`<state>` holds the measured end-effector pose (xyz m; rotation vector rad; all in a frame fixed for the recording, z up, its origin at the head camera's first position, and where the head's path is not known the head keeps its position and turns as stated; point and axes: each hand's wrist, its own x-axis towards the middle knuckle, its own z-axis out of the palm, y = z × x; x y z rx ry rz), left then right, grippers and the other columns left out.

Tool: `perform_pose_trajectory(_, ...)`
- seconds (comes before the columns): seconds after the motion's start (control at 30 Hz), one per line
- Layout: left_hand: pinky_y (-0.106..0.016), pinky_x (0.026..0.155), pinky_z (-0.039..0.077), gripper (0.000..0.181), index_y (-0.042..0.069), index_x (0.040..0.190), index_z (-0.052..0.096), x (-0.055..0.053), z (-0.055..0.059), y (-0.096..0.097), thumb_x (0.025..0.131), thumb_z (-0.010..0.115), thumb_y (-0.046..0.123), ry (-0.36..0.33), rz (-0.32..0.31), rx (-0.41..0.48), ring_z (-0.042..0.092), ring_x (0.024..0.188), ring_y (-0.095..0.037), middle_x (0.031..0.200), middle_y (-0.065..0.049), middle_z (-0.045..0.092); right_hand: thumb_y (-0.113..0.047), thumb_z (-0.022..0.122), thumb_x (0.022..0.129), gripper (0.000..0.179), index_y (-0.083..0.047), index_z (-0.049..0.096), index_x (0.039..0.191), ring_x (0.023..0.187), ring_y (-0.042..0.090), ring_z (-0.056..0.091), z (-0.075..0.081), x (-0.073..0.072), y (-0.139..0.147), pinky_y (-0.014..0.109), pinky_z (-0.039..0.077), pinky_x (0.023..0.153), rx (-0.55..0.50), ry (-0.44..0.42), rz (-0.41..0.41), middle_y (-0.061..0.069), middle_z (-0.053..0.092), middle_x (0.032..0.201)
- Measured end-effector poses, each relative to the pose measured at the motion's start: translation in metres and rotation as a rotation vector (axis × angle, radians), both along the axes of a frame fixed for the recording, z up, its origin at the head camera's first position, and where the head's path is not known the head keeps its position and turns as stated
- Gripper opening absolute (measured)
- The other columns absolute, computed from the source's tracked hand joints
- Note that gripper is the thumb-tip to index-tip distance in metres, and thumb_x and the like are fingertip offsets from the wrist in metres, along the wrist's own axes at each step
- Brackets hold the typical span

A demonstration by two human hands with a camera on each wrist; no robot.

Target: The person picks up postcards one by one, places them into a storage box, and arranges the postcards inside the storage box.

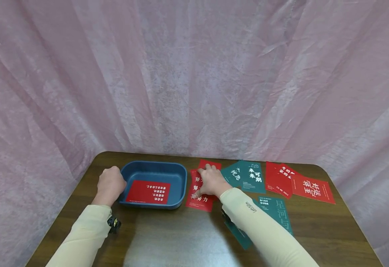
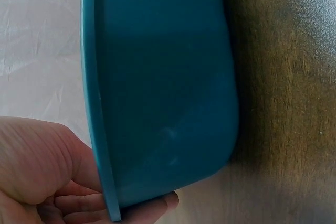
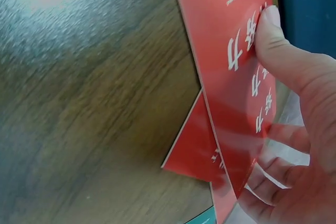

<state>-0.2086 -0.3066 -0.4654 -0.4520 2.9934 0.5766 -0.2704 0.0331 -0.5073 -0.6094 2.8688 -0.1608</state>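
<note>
At the left, my left hand [image 1: 112, 185] grips the rim of a blue plastic tray [image 1: 184, 178]. The left wrist view shows its fingers [image 2: 149, 211] curled under the rim at the tray's corner. A red card [image 1: 147, 185] with white writing lies inside the tray. Right of the tray, my right hand [image 1: 211, 180] holds a red card [image 1: 199, 204] with repeated white characters, the thumb [image 3: 273, 30] on its face and the other fingers along its edge. Another red card [image 3: 194, 145] lies partly beneath it.
To the right lie green cards [image 1: 252, 176] and red cards [image 1: 312, 188], some overlapping. More green cards [image 1: 276, 213] lie nearer, one partly hidden by my right forearm. Everything is on a brown wooden table [image 1: 167, 237], with a pink curtain [image 1: 194, 81] behind it.
</note>
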Motion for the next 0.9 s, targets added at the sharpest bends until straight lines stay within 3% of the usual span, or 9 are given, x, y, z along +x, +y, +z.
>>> perform_pose_trajectory(0.23, -0.038, 0.043, 0.048, 0.022, -0.009, 0.087, 0.062, -0.001, 0.001, 0.001, 0.079, 0.057, 0.010, 0.010, -0.002, 0.000, 0.057, 0.057, -0.029, 0.076, -0.026, 0.061, -0.067, 0.079, 0.049, 0.105, -0.019, 0.045, 0.137, 0.108, 0.024, 0.043, -0.005, -0.002, 0.004, 0.042, 0.048, 0.087, -0.030, -0.009, -0.026, 0.008, 0.047, 0.118)
perform_pose_trajectory(0.57, -0.037, 0.042, 0.047, 0.022, -0.009, 0.088, 0.062, -0.001, 0.001, 0.002, 0.079, 0.057, 0.010, -0.015, 0.000, 0.007, 0.058, 0.058, -0.029, 0.076, -0.025, 0.061, -0.064, 0.081, 0.049, 0.107, -0.017, 0.043, 0.138, 0.108, 0.024, 0.049, -0.004, -0.004, 0.008, 0.040, 0.050, 0.088, -0.043, -0.046, -0.026, 0.009, 0.051, 0.121)
perform_pose_trajectory(0.77, -0.038, 0.044, 0.048, 0.022, -0.009, 0.088, 0.062, -0.001, -0.001, 0.002, 0.079, 0.059, 0.011, -0.030, 0.004, 0.005, 0.057, 0.058, -0.029, 0.077, -0.025, 0.061, -0.050, 0.085, 0.055, 0.095, -0.014, 0.047, 0.135, 0.105, 0.022, 0.052, 0.002, -0.003, 0.013, 0.038, 0.050, 0.087, -0.083, -0.075, -0.055, 0.009, 0.053, 0.122)
perform_pose_trajectory(0.9, -0.038, 0.043, 0.048, 0.022, -0.009, 0.088, 0.062, -0.001, -0.001, 0.001, 0.079, 0.059, 0.011, -0.030, 0.003, 0.008, 0.058, 0.058, -0.029, 0.076, -0.025, 0.061, -0.040, 0.086, 0.059, 0.079, -0.009, 0.055, 0.125, 0.099, 0.019, 0.054, 0.006, -0.003, 0.017, 0.035, 0.050, 0.087, -0.117, -0.070, -0.057, 0.007, 0.059, 0.112)
